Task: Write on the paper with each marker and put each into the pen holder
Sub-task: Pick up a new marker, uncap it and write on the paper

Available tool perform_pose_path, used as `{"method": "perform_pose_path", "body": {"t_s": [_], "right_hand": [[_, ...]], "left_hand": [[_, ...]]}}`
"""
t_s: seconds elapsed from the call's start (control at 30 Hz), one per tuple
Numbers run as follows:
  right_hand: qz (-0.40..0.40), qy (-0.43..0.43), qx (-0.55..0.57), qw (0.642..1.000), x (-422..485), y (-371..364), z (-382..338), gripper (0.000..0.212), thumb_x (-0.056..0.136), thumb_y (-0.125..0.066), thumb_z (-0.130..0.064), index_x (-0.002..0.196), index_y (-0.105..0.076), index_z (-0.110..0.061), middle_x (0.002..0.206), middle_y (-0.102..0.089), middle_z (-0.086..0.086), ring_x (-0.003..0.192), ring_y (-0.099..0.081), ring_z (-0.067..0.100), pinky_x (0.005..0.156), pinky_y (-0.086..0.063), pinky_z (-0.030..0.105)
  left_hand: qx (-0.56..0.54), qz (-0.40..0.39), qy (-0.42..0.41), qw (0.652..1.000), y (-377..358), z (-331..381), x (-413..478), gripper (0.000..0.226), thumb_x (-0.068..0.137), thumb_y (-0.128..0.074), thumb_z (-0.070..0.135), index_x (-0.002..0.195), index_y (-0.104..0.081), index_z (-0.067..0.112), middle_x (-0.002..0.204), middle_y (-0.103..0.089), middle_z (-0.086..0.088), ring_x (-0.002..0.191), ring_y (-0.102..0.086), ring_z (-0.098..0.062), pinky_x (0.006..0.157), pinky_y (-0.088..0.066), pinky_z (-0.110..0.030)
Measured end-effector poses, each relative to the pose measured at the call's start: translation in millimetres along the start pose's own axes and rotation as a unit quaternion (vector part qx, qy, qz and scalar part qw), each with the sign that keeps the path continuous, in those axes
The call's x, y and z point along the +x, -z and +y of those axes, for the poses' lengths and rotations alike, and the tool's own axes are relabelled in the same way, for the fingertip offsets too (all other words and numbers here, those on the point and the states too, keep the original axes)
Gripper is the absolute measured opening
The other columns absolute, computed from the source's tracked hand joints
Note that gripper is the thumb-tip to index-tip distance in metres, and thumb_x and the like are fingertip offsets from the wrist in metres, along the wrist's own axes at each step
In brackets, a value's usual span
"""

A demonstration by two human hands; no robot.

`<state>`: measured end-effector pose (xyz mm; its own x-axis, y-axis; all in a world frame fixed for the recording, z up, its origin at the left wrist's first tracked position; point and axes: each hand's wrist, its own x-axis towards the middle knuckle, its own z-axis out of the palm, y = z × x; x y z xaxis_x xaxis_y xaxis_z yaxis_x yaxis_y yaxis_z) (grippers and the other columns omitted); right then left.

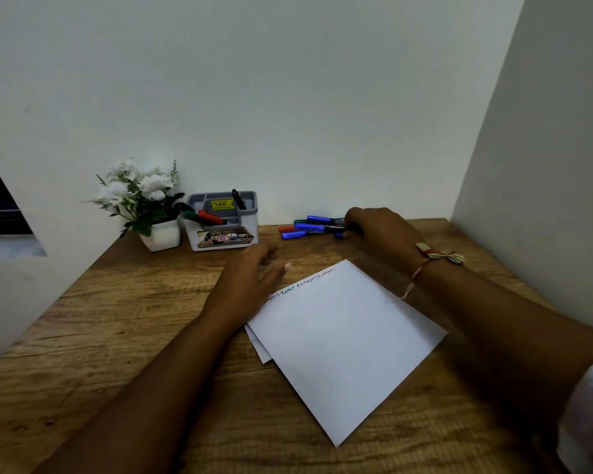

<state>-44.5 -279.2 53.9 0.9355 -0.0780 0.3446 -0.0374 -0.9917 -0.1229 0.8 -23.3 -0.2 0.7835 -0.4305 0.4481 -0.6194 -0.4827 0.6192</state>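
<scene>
Reaching into the loose markers (305,228) right of centre, your right hand (380,230) curls over their ends; I cannot tell whether it grips one. Your left hand (250,271) rests slack-fingered on the paper (343,336) at mid-frame. Next, single one marker out, write, then put it in the pen holder (194,236) at upper left.

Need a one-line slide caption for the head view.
Right hand at the loose markers, left hand at the paper corner; three more sit in the pen holder.
</scene>
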Motion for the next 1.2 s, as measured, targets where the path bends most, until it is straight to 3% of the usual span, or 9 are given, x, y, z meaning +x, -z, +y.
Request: {"method": "perform_pose_path", "body": {"t_s": [0.2, 0.33, 0.43, 0.53, 0.67, 0.77, 0.97, 1.1, 1.2], "right_hand": [[0.037, 0.087, 0.121, 0.988, -48, 20, -46, 0.015, 0.093, -0.066, -0.018, 0.108, -0.069, -0.019, 0.093, -0.069, -0.004, 0.081, -0.056, 0.013, 0.064, -0.037, 0.024], [0.025, 0.111, 0.148, 0.982, -58, 17, -54, 0.016, 0.094, -0.065, -0.018, 0.108, -0.072, -0.018, 0.099, -0.073, -0.003, 0.085, -0.063, 0.013, 0.074, -0.047, 0.031], [0.019, 0.148, 0.119, 0.982, -57, 7, -57, 0.014, 0.096, -0.067, -0.027, 0.107, -0.074, -0.023, 0.094, -0.072, -0.01, 0.076, -0.055, 0.003, 0.063, -0.038, 0.016], [0.027, 0.172, 0.118, 0.978, -55, 0, -57, 0.013, 0.097, -0.067, -0.026, 0.104, -0.074, -0.017, 0.093, -0.073, -0.004, 0.074, -0.053, 0.007, 0.058, -0.029, 0.02], [0.033, 0.212, 0.165, 0.963, -60, -4, -62, 0.009, 0.097, -0.065, -0.014, 0.097, -0.073, -0.013, 0.087, -0.071, -0.004, 0.069, -0.051, -0.006, 0.063, -0.035, 0.011], [0.018, 0.184, 0.172, 0.968, -63, -7, -61, 0.017, 0.099, -0.062, -0.022, 0.087, -0.073, -0.025, 0.071, -0.062, -0.013, 0.06, -0.049, -0.005, 0.055, -0.028, 0.018], [-0.03, 0.145, 0.145, 0.978, -61, -3, -55, 0.028, 0.103, -0.056, -0.035, 0.123, -0.073, -0.028, 0.11, -0.075, -0.005, 0.095, -0.065, 0.014, 0.07, -0.046, 0.031], [-0.056, 0.065, 0.154, 0.984, -58, 4, -31, 0.031, 0.104, -0.052, -0.026, 0.134, -0.058, -0.03, 0.088, -0.067, -0.014, 0.083, -0.059, 0.008, 0.062, -0.037, 0.017], [-0.048, -0.041, 0.305, 0.95, -61, 4, -13, 0.025, 0.106, -0.045, -0.016, 0.123, -0.055, -0.031, 0.092, -0.07, -0.005, 0.075, -0.064, 0.011, 0.059, -0.044, 0.017]], "left_hand": [[-0.073, 0.039, -0.012, 0.996, 6, 14, -4, 0.051, 0.093, -0.057, 0.048, 0.14, -0.043, 0.034, 0.12, -0.048, 0.026, 0.099, -0.049, 0.015, 0.081, -0.037, -0.009], [-0.055, 0.027, -0.081, 0.995, 7, 17, -3, 0.011, 0.095, -0.062, 0.024, 0.102, -0.07, 0.021, 0.092, -0.068, 0.011, 0.086, -0.061, -0.003, 0.072, -0.045, -0.022], [-0.068, -0.013, -0.102, 0.992, 4, 22, -6, 0.013, 0.09, -0.067, 0.021, 0.1, -0.073, 0.028, 0.094, -0.071, 0.012, 0.089, -0.063, 0.0, 0.076, -0.047, -0.017], [-0.118, -0.028, -0.098, 0.988, 1, 25, -7, 0.015, 0.086, -0.072, 0.021, 0.095, -0.072, 0.034, 0.094, -0.072, 0.015, 0.09, -0.065, -0.001, 0.077, -0.049, -0.015], [-0.193, -0.044, -0.039, 0.979, -2, 25, -7, 0.009, 0.085, -0.074, 0.021, 0.087, -0.073, 0.03, 0.081, -0.073, 0.007, 0.072, -0.069, -0.007, 0.065, -0.054, -0.023], [-0.214, -0.055, -0.023, 0.975, -2, 26, -8, 0.004, 0.083, -0.073, 0.03, 0.08, -0.071, 0.027, 0.073, -0.073, 0.001, 0.065, -0.068, -0.01, 0.061, -0.054, -0.022], [-0.174, -0.029, -0.027, 0.984, -1, 26, -7, 0.01, 0.083, -0.074, 0.032, 0.075, -0.069, 0.036, 0.074, -0.07, 0.007, 0.067, -0.065, -0.007, 0.062, -0.05, -0.023], [-0.112, 0.018, -0.005, 0.993, 3, 21, -6, 0.015, 0.089, -0.069, 0.033, 0.082, -0.058, 0.041, 0.085, -0.063, 0.029, 0.08, -0.059, 0.008, 0.062, -0.041, -0.01], [-0.043, -0.003, -0.034, 0.998, 0, 18, -7, 0.014, 0.093, -0.065, 0.026, 0.102, -0.056, 0.033, 0.095, -0.059, 0.024, 0.091, -0.055, 0.008, 0.067, -0.037, -0.004]]}}
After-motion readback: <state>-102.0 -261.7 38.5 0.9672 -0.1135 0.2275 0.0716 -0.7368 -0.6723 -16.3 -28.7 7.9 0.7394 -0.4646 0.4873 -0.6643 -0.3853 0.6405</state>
